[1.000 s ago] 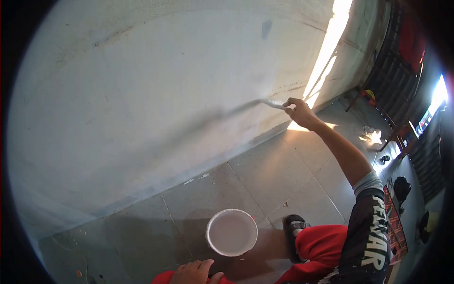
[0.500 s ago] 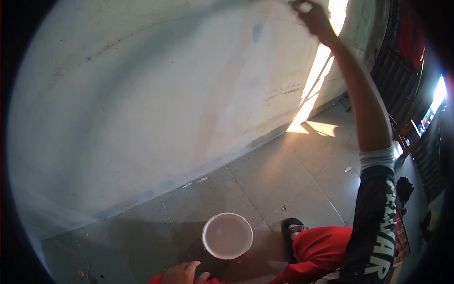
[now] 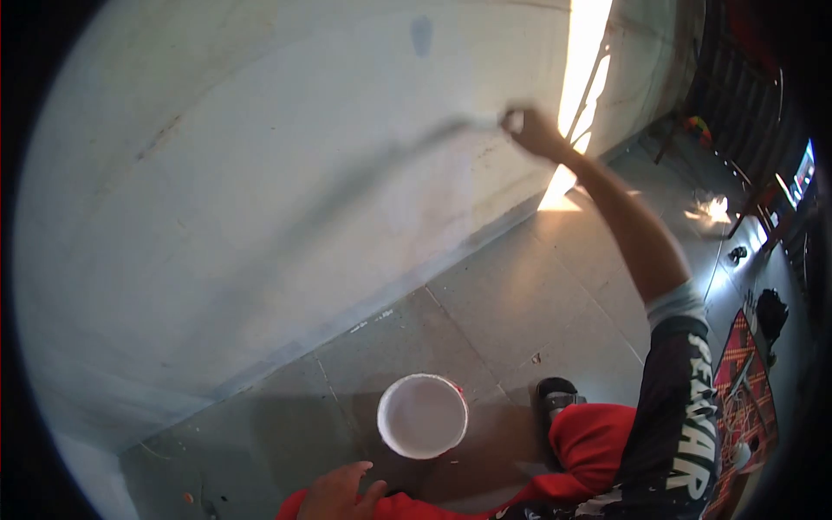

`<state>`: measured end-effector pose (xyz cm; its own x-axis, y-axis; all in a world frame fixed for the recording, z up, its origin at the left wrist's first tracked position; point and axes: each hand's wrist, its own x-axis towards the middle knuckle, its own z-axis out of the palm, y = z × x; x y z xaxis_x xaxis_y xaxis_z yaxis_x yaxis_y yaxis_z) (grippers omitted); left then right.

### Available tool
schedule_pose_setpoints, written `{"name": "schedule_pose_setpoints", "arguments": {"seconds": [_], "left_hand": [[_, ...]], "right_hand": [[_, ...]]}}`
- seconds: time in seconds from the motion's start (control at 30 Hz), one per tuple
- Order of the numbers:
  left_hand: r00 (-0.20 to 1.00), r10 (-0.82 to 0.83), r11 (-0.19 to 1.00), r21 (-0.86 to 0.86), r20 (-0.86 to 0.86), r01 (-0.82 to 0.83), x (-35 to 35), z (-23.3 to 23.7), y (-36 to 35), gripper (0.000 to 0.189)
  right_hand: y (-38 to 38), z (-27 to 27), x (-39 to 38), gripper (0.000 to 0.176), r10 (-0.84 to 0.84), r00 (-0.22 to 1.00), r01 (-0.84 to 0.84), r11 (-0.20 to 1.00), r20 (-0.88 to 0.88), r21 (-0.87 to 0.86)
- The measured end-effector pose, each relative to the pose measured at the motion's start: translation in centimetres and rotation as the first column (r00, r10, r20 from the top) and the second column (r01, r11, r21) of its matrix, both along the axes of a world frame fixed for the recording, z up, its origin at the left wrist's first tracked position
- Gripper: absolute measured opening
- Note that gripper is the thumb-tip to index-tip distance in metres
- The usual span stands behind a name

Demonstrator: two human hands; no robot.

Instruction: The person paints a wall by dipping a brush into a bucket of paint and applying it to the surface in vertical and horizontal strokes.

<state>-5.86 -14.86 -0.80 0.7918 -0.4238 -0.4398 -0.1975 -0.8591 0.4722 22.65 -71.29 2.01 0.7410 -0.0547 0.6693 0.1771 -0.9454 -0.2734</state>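
My right hand is at the pale wall, its arm stretched out. Its fingers are curled, with a bright gap between thumb and fingers; blur hides whatever they may hold. A soft shadow on the wall runs down and left from this hand. Low in the view, my left hand rests by my red-trousered leg with its fingers apart and nothing in it. Just ahead of it stands a round white bucket with pale, milky contents. Red marks show on its rim.
Grey floor tiles run along the wall's foot. My sandalled foot is right of the bucket. At the far right lie a red patterned mat with cluttered items and a black bundle. Sunlight streaks the wall.
My right hand has come down along the wall and slightly left, its arm now lower. The view has shifted, showing more of the mat on the right. My left hand stays by my leg.
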Motion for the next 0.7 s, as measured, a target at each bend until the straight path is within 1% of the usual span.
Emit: {"name": "schedule_pose_setpoints", "arguments": {"seconds": [0.03,0.07,0.1,0.13,0.17,0.2,0.23,0.3,0.33,0.37,0.4,0.43,0.47,0.5,0.53,0.57,0.6,0.63,0.7], "left_hand": [[1.0,-0.002,1.0,0.017,-0.01,0.002,0.0,0.1,-0.4,0.04],[1.0,0.02,0.998,0.064,-0.017,-0.018,0.1,0.2,-0.8,0.04],[0.999,0.043,0.993,0.11,-0.025,-0.04,0.0,0.3,-1.2,0.039],[0.998,0.045,0.992,0.122,-0.042,-0.039,-0.3,0.4,-1.4,0.039],[0.996,0.082,0.992,0.097,-0.03,-0.079,-0.5,0.6,-1.5,0.039],[0.993,0.12,0.991,0.069,-0.012,-0.119,-0.5,0.8,-1.7,0.039],[0.992,0.125,0.99,0.07,-0.02,-0.123,-0.4,1.2,-2.0,0.039],[0.972,0.229,0.969,0.105,-0.059,-0.222,-0.9,2.1,-2.5,0.039],[0.967,0.246,0.966,0.106,-0.072,-0.237,-0.9,2.3,-3.0,0.039],[0.964,0.257,0.96,0.131,-0.064,-0.247,-0.9,2.6,-3.5,0.039],[0.962,0.268,0.953,0.158,-0.053,-0.257,-1.1,2.8,-4.1,0.04],[0.957,0.285,0.947,0.167,-0.053,-0.273,-1.3,3.0,-4.7,0.04],[0.951,0.302,0.935,0.216,-0.064,-0.282,-1.6,3.2,-5.2,0.04],[0.945,0.318,0.92,0.265,-0.075,-0.289,-1.8,3.4,-5.9,0.041],[0.942,0.327,0.915,0.274,-0.073,-0.296,-1.7,3.5,-6.7,0.041],[0.929,0.363,0.905,0.264,-0.069,-0.334,-1.5,3.6,-7.6,0.041],[0.917,0.395,0.895,0.251,-0.065,-0.368,-1.3,3.6,-8.3,0.041],[0.917,0.393,0.894,0.261,-0.062,-0.365,-1.1,3.5,-8.9,0.041],[0.892,0.436,0.873,0.296,-0.119,-0.388,-0.7,3.1,-9.6,0.042]], "right_hand": [[0.8,5.4,-0.5,0.02,-0.113,0.993,0.112,0.992,0.016,0.05],[-1.1,8.9,0.7,0.022,-0.026,0.988,0.025,1.0,0.153,0.009],[0.0,12.7,-0.4,0.026,-0.127,0.968,0.119,0.992,0.215,0.049],[1.2,15.7,-1.8,0.026,-0.128,0.972,0.119,0.991,0.198,0.057],[2.3,18.2,-3.4,0.022,-0.143,0.972,0.122,0.985,0.186,0.124],[2.6,19.0,-4.2,0.022,-0.159,0.971,0.125,0.974,0.18,0.187],[2.3,18.5,-4.0,0.022,-0.154,0.973,0.121,0.975,0.172,0.186],[1.5,16.4,-2.7,0.022,-0.081,0.938,0.039,0.991,0.338,0.129],[-2.2,11.2,2.6,0.022,0.067,0.704,0.057,0.987,0.707,-0.15],[-2.8,7.9,3.0,0.03,-0.135,0.941,0.107,0.989,0.311,0.106],[1.3,3.5,1.0,0.025,-0.016,0.877,-0.061,0.987,0.48,0.146],[1.7,-1.5,0.4,0.02,-0.076,0.948,0.001,0.972,0.31,0.235],[2.6,-4.4,-1.6,0.023,-0.096,0.994,0.077,0.95,0.048,0.301],[2.1,-8.3,-2.2,0.024,-0.041,0.997,0.061,0.944,-0.07,0.325],[1.5,-11.0,-3.2,0.024,0.034,0.953,0.09,0.916,-0.3,0.391],[2.0,-10.6,-4.7,0.025,0.049,0.806,0.23,0.893,-0.59,0.387],[0.9,-14.2,-4.9,0.025,0.03,0.804,0.2,0.927,-0.594,0.317],[-0.3,-17.6,-4.6,0.026,0.011,0.804,0.17,0.954,-0.595,0.247],[-1.0,-17.0,-3.9,0.026,0.008,0.796,0.185,0.949,-0.605,0.256]]}}
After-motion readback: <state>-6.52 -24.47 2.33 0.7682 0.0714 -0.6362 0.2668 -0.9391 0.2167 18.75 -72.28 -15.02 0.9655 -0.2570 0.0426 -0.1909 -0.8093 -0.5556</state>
